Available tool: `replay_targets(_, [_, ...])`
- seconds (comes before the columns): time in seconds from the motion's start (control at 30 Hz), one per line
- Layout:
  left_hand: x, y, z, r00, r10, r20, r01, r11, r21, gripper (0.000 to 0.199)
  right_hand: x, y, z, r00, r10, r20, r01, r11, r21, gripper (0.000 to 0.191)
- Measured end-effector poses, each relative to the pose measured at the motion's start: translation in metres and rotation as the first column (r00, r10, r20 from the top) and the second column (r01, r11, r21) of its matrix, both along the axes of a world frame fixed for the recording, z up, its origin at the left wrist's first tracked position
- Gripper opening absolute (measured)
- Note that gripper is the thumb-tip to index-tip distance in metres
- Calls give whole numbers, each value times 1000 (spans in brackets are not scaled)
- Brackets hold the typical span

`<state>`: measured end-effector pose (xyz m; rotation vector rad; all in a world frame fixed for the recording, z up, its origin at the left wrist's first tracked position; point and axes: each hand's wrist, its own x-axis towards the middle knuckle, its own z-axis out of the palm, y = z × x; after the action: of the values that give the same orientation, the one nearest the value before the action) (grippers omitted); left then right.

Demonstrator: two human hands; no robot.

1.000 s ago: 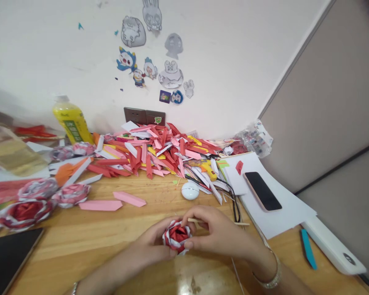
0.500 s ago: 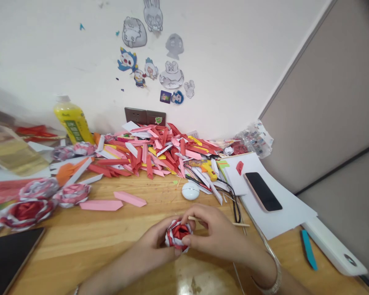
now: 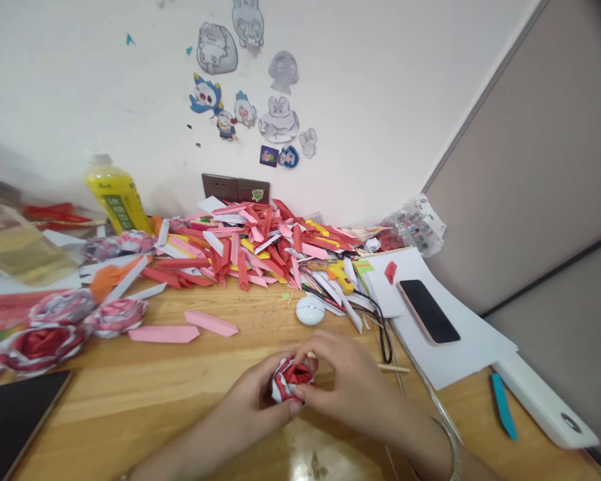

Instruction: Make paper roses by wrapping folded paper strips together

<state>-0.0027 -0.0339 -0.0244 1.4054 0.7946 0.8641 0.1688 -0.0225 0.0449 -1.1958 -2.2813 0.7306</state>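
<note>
Left hand curls snugly around red-and-white paper flower | right hand pinches its edge | wooden stick protrudes behind

A head-worn camera is looking forward and down over a wooden desk toward a white wall, viewing the left hand and right hand from close above.

The round red-and-white folded-paper rose is showing a red centre within swirling red and white bands. Heaped long red, pink, white and yellow folded-paper strips are making a multicoloured jumble.
</note>
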Motion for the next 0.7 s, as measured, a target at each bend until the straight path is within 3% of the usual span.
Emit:
replay_targets(0.13, [1,1,3,1000,5,-8,-4,1000,11,38,1,-2,1,1000,-25,-6,25,998,53,16])
replay_targets(0.3, [4,-1,8,992,78,-98,-72,996,59,31,2,-3,1,997,49,53,-57,985,165,7])
replay_targets(0.4, [6,-4,8,981,150,-120,-139,986,94,27,3,-3,-2,988,93,123,-124,952,279,3])
replay_targets(0.57, [6,-4,4,940,280,-194,-255,956,148,39,6,0,-12,940,105,324,-240,880,410,12])
replay_targets(0.7, [6,-4,5,940,277,-198,-253,958,138,39,5,1,-16,937,97,335,-252,853,457,15])
